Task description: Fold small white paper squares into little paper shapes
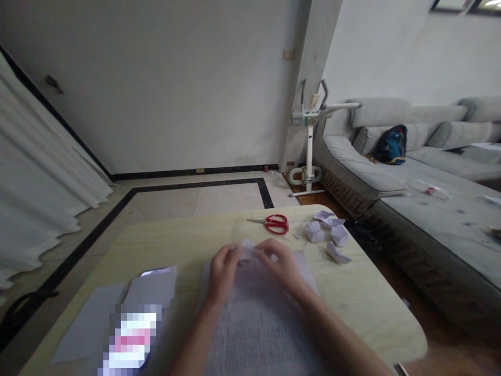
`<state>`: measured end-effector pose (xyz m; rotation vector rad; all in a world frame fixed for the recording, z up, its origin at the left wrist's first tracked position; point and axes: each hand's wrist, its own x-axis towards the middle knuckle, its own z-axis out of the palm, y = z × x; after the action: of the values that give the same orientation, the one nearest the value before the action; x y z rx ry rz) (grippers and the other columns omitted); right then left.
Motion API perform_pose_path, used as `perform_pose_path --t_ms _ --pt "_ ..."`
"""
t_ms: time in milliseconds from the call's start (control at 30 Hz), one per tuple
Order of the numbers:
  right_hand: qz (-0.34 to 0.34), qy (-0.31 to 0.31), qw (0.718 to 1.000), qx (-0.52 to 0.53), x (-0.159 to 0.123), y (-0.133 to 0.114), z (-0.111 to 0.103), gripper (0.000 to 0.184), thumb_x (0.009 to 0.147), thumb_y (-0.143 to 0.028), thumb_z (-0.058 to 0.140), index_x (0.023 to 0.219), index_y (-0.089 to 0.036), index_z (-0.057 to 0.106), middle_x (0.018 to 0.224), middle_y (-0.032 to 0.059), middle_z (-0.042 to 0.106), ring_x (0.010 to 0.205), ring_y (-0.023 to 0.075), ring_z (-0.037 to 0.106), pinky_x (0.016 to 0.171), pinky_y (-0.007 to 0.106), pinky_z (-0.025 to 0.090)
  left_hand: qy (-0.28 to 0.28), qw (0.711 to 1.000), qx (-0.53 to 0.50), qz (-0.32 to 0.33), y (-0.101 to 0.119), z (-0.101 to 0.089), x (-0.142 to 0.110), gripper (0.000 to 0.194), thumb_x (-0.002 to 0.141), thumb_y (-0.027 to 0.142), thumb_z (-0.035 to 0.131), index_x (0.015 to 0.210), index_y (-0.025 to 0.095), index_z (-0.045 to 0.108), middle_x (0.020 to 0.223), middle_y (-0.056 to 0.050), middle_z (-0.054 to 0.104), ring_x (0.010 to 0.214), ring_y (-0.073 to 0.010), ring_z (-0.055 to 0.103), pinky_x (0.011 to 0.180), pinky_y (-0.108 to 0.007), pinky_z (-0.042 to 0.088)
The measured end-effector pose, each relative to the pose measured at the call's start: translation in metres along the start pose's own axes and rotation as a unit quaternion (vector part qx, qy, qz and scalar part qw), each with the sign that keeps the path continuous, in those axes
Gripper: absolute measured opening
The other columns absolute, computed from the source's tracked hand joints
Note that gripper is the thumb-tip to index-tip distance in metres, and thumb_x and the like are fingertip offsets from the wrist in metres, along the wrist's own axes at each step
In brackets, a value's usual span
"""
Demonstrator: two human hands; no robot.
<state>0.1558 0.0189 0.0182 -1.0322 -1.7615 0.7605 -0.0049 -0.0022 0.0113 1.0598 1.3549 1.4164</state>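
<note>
Between my two hands is a small piece of white paper (247, 251), pinched by the fingers of both. My left hand (224, 272) grips its left side and my right hand (281, 265) its right side; the fingertips are blurred. Both hands are above a large printed sheet (258, 334) lying on the wooden table (188, 235). Just beyond them lie red-handled scissors (276, 224), blades pointing left. To the right sit several folded white paper pieces (315, 232), with small paper scraps around the scissors.
On the table's left are white paper sheets (94, 318) and a phone with a lit, pixelated screen (131, 339). A grey sofa (368, 172) with a blue bag (393, 145) stands right of the table. White exercise equipment (309, 151) stands by the wall; a white curtain (43, 172) hangs left.
</note>
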Motion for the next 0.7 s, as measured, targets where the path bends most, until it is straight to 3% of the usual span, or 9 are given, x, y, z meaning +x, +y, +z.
perform_pose_path --t_ms 500,700 --pt "-0.039 0.032 0.999 0.017 0.0001 0.0033 0.0008 0.012 0.084 -0.027 0.063 0.078 -0.018 0.069 0.079 0.0053 0.064 0.069 0.0154 0.057 0.060 0.027 0.045 0.001 1.000 0.001 -0.011 0.0015 -0.0009 0.0002 0.026 0.076 0.040 0.064 0.078 0.014 0.064 0.068 0.001 0.064 0.062 -0.0132 0.061 0.058 -0.021 0.048" --pt "-0.044 0.049 0.997 0.029 0.0003 -0.0010 0.0006 0.012 0.083 -0.024 0.063 0.073 -0.019 0.067 0.079 0.0050 0.063 0.076 0.0171 0.058 0.068 0.029 0.047 0.008 0.999 -0.025 -0.026 0.0022 0.0008 0.0007 0.027 0.075 0.040 0.065 0.076 0.013 0.064 0.069 0.001 0.062 0.063 -0.0136 0.060 0.059 -0.022 0.050"
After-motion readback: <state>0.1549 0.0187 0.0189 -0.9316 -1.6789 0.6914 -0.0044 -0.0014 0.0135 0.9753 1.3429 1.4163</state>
